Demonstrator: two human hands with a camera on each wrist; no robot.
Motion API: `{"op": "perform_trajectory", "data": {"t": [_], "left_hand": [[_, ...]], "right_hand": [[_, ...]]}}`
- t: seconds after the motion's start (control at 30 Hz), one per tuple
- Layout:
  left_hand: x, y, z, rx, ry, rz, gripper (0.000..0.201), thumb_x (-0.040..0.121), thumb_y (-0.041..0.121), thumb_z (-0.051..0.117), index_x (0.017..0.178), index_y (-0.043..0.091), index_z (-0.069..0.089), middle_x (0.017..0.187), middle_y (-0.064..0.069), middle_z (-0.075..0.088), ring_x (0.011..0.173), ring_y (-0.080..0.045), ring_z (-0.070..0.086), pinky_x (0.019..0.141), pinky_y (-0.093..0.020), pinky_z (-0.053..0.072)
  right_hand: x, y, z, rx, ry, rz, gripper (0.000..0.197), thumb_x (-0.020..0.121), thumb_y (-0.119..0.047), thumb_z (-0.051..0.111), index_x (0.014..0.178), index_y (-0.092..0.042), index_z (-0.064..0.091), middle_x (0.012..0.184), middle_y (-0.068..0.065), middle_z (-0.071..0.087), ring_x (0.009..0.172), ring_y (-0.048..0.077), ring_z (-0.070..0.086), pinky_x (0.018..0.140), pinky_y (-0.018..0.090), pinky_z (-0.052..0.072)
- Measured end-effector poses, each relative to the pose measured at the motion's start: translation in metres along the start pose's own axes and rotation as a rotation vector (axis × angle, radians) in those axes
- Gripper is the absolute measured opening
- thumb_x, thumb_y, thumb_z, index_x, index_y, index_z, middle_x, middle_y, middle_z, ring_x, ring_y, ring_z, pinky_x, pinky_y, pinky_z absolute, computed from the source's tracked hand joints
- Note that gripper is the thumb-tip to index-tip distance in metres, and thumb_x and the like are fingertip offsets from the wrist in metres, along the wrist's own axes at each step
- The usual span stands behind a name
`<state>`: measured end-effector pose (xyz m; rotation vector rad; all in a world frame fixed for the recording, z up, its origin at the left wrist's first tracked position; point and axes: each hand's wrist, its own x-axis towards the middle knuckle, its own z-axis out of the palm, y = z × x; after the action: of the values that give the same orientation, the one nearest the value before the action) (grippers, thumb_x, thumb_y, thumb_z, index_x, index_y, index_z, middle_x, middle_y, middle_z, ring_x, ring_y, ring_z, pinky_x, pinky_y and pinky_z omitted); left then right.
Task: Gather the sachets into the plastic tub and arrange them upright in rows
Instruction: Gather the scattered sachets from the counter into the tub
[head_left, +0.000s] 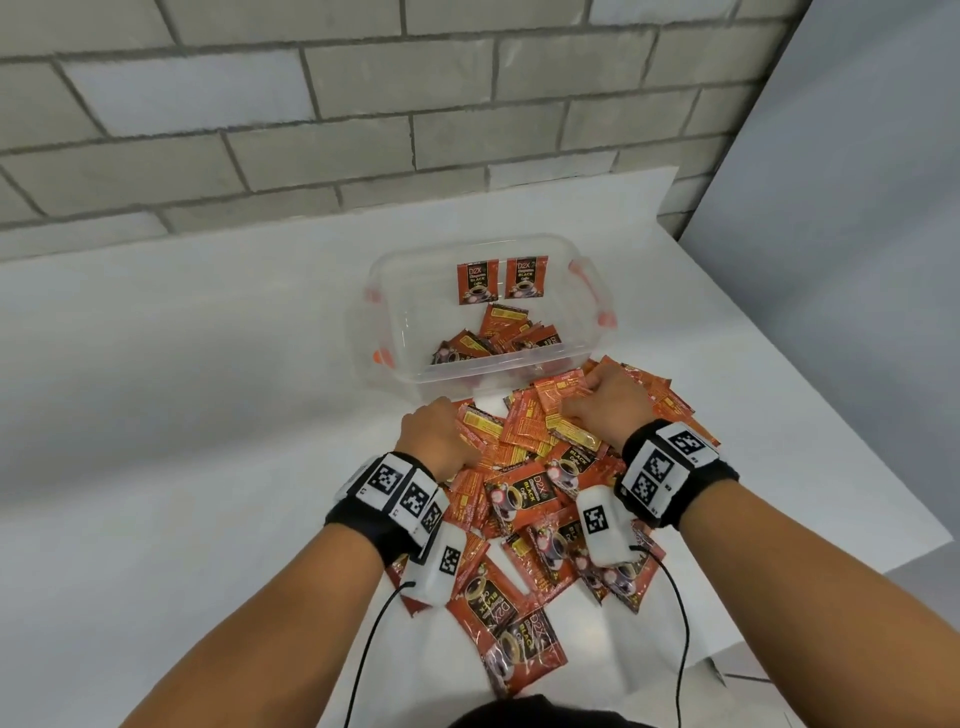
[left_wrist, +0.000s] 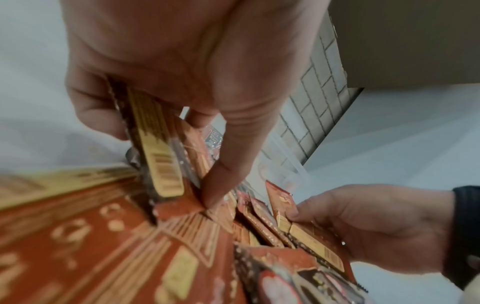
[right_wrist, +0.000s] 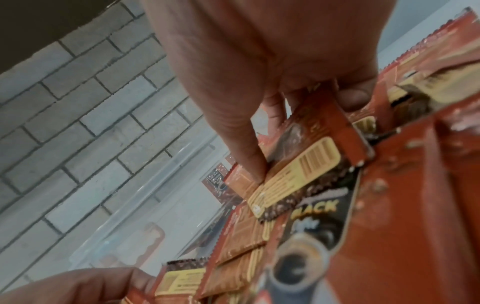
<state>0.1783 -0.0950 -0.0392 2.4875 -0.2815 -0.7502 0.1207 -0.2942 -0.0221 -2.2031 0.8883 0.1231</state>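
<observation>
1. Head view, nearest part: loose sachets (head_left: 519, 644) lie flat on the white table (head_left: 182, 415) between the person's forearms, some face up with the coffee-cup print, some face down.
2. Just beyond them the sachet pile (head_left: 524, 467) thickens into an overlapping heap that reaches to the near wall of the tub.
3. On the left side of the heap, the left hand (head_left: 441, 436) is knuckles up, with its fingers curled down into the sachets. The left wrist view shows its thumb (left_wrist: 228, 164) and fingers pinching a small bunch of sachets (left_wrist: 161, 148) held on edge.
4. On the right side, slightly farther, the right hand (head_left: 608, 410) also curls into the pile. The right wrist view shows its thumb (right_wrist: 244, 144) and fingers gripping a sachet (right_wrist: 306, 164) with the barcode side showing.
5. Beyond the hands stands the clear plastic tub (head_left: 395, 332), touching the far edge of the heap. A few sachets lie jumbled at its near end (head_left: 498, 338), and two stand upright side by side against its far wall (head_left: 501, 280).
6. Farthest is a grey brick wall (head_left: 260, 130).
</observation>
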Motion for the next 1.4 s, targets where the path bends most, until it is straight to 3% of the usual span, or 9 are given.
{"op": "perform_trajectory", "data": {"t": [0.13,0.27,0.43,0.57,0.73,0.93,1.07,1.23,1.4], "left_hand": [[-0.007,-0.003,-0.005,-0.175,-0.008,0.073,0.046,0.08,0.01,0.072,0.119,0.016,0.047,0.091,-0.009,0.065,0.08,-0.022,0.064,0.064,-0.028,0.049],[-0.023,-0.006,-0.018,-0.19,0.003,0.163,0.031,0.087,0.01,0.064,0.113,0.018,0.049,0.088,-0.003,0.066,0.074,-0.016,0.064,0.069,-0.031,0.053],[-0.047,0.007,-0.055,-0.256,0.07,0.263,0.017,0.09,0.011,0.058,0.097,0.025,0.05,0.083,0.004,0.069,0.07,-0.006,0.066,0.061,-0.019,0.051],[-0.024,0.046,-0.088,-0.325,0.223,0.325,0.016,0.09,0.01,0.059,0.1,0.02,0.051,0.091,0.008,0.065,0.077,-0.006,0.063,0.061,-0.02,0.047],[0.051,0.085,-0.094,-0.191,0.148,0.216,0.021,0.085,0.013,0.063,0.105,0.008,0.056,0.09,0.002,0.059,0.08,-0.013,0.055,0.058,-0.023,0.039],[0.097,0.09,-0.067,0.122,0.046,0.153,0.014,0.087,0.01,0.057,0.09,-0.001,0.064,0.1,-0.014,0.068,0.078,-0.026,0.06,0.048,-0.024,0.036],[0.098,0.089,-0.059,0.235,0.016,0.128,0.018,0.091,0.012,0.058,0.102,-0.001,0.063,0.108,-0.016,0.065,0.089,-0.029,0.06,0.053,-0.024,0.037],[0.09,0.09,-0.062,0.136,0.034,0.129,0.029,0.088,0.031,0.064,0.103,0.006,0.06,0.098,-0.005,0.063,0.069,-0.017,0.054,0.051,-0.024,0.036],[0.046,0.093,-0.074,0.073,0.1,0.302,0.041,0.094,0.032,0.055,0.131,0.015,0.049,0.126,-0.005,0.056,0.105,-0.021,0.054,0.078,-0.026,0.04]], "right_hand": [[-0.004,0.009,-0.003,0.124,0.039,-0.035,0.031,0.079,-0.018,0.075,0.095,-0.018,0.049,0.101,0.002,0.059,0.086,0.017,0.056,0.062,0.026,0.041],[-0.01,0.017,-0.015,0.173,0.017,-0.066,0.038,0.086,-0.021,0.07,0.117,-0.014,0.05,0.123,0.0,0.054,0.106,0.016,0.053,0.08,0.029,0.047],[-0.023,0.011,-0.038,0.388,0.059,-0.106,0.028,0.092,-0.02,0.062,0.117,-0.018,0.051,0.105,0.003,0.065,0.079,0.023,0.065,0.059,0.035,0.054],[-0.007,-0.025,-0.052,0.542,0.118,-0.13,0.024,0.092,-0.016,0.062,0.114,-0.018,0.053,0.098,0.009,0.067,0.074,0.026,0.068,0.064,0.044,0.058],[0.036,-0.076,-0.04,0.378,0.205,-0.198,0.016,0.084,-0.022,0.067,0.099,-0.018,0.06,0.099,0.002,0.067,0.087,0.021,0.065,0.079,0.034,0.054],[0.068,-0.09,-0.021,0.013,0.15,-0.09,0.025,0.082,-0.029,0.068,0.098,-0.011,0.064,0.095,0.006,0.066,0.089,0.024,0.064,0.074,0.031,0.052],[0.075,-0.084,-0.015,-0.125,0.106,-0.083,0.032,0.086,-0.037,0.065,0.103,-0.01,0.061,0.091,0.004,0.06,0.087,0.023,0.061,0.072,0.03,0.047],[0.058,-0.077,-0.024,-0.07,0.117,-0.21,0.054,0.093,-0.038,0.056,0.138,-0.011,0.043,0.14,0.01,0.048,0.125,0.026,0.048,0.101,0.032,0.038],[0.017,-0.036,-0.057,0.235,0.255,-0.268,0.036,0.089,-0.026,0.062,0.124,-0.018,0.057,0.123,0.003,0.058,0.1,0.021,0.061,0.086,0.034,0.051]]}}
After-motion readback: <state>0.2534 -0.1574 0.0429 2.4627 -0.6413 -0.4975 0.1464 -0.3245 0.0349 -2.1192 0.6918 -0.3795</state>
